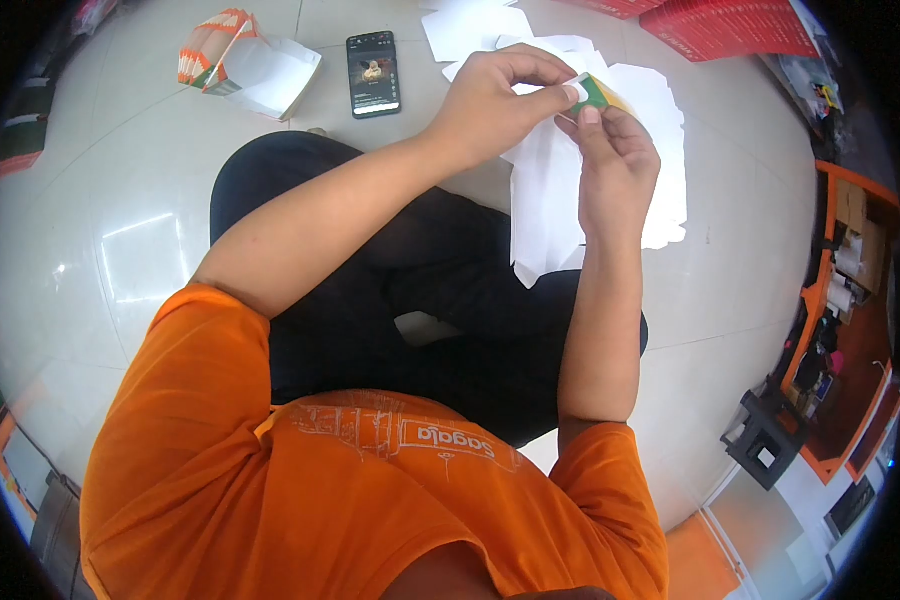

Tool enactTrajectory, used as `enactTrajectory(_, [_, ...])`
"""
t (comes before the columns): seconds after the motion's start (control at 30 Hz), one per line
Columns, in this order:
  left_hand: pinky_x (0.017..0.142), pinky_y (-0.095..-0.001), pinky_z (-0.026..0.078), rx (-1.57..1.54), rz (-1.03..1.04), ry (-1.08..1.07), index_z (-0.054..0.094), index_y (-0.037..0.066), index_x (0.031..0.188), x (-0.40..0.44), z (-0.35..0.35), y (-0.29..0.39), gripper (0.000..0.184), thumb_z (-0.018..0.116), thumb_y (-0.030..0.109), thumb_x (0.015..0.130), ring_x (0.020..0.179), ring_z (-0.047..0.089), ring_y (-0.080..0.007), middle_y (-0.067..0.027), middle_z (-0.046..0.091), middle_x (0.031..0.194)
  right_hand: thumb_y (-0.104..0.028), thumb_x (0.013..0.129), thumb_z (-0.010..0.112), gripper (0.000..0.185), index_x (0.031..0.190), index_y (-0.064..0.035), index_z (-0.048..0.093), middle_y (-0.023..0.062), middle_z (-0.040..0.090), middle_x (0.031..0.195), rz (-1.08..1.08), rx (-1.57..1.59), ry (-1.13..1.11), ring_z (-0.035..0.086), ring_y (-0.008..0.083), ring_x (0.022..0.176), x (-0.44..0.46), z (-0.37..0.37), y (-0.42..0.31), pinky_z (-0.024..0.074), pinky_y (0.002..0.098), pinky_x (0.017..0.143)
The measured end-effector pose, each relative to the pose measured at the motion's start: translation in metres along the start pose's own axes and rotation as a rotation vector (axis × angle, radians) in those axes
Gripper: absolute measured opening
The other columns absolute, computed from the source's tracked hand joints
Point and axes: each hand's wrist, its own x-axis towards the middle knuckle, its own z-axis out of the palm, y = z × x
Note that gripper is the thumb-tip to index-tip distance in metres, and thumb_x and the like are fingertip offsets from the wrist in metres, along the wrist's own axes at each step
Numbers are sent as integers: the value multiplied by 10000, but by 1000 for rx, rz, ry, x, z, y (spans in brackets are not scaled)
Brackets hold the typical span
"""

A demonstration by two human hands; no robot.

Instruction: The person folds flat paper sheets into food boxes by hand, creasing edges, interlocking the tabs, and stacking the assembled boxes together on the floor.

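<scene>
My left hand reaches out at the upper middle, its thumb and fingers pinching one end of a small green and yellow folded card piece. From below and to the right, my right hand grips the same piece between thumb and fingers. A white patch shows on the card beside my left thumb. Under and around both hands lie several flat white card sheets with cut edges, spread over the floor and partly hidden by my right hand and forearm.
A phone with its screen lit lies on the tiled floor. Left of it stand a stack of orange and green folded cards and a white open piece. Red stacks are at the upper right, an orange shelf at the right.
</scene>
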Motion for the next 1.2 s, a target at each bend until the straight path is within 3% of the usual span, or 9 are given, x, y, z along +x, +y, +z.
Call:
enactTrajectory(0.13, [907,-301,514,186,90,13,752,-5,1094,0,-1,8,267,753,187,909,1029,646,-177,-87,677,1154,-49,922,716,220,1077,100,669,169,728,994,-75,-40,27,707,218,926,-1,1,-1,522,296,854])
enactTrajectory(0.2, [886,-292,527,137,97,26,755,-2,1086,0,-1,5,255,748,188,916,1021,655,-171,-86,684,1144,-31,902,734,209,1057,101,683,174,729,996,-125,-50,45,710,222,915,-2,3,-3,537,310,863])
enactTrajectory(0.5, [874,-288,537,298,277,19,770,30,1081,-1,-3,7,220,736,175,920,1010,672,-176,-75,701,1108,-17,863,776,218,1040,88,703,168,729,995,-123,-21,76,707,227,895,-4,5,-4,552,316,854])
enactTrajectory(0.83, [916,-303,529,253,301,19,787,74,1077,-3,0,11,202,744,167,904,1048,676,-205,-77,715,1135,-92,944,708,255,1117,86,652,162,709,1024,-116,171,-2,688,206,900,1,4,1,550,330,857])
enactTrajectory(1.0, [974,-344,520,371,335,-76,754,129,1189,-9,3,7,272,706,140,921,1169,625,-224,-116,656,1281,-184,1008,642,373,1230,103,554,166,676,1108,-123,-43,-42,673,232,994,5,-4,9,538,373,913])
enactTrajectory(1.1, [1006,-375,510,491,372,-95,687,181,1311,-10,7,7,372,673,142,941,1204,599,-236,-136,615,1349,-206,995,668,409,1249,84,533,175,669,1117,-55,97,-5,679,234,989,7,-2,0,546,345,881])
enactTrajectory(1.2, [987,-377,524,311,298,-200,625,216,1393,0,3,2,427,648,182,968,1175,616,-242,-135,626,1342,-244,1010,647,448,1279,84,505,178,671,1102,7,144,0,677,235,994,7,-3,-3,545,350,885])
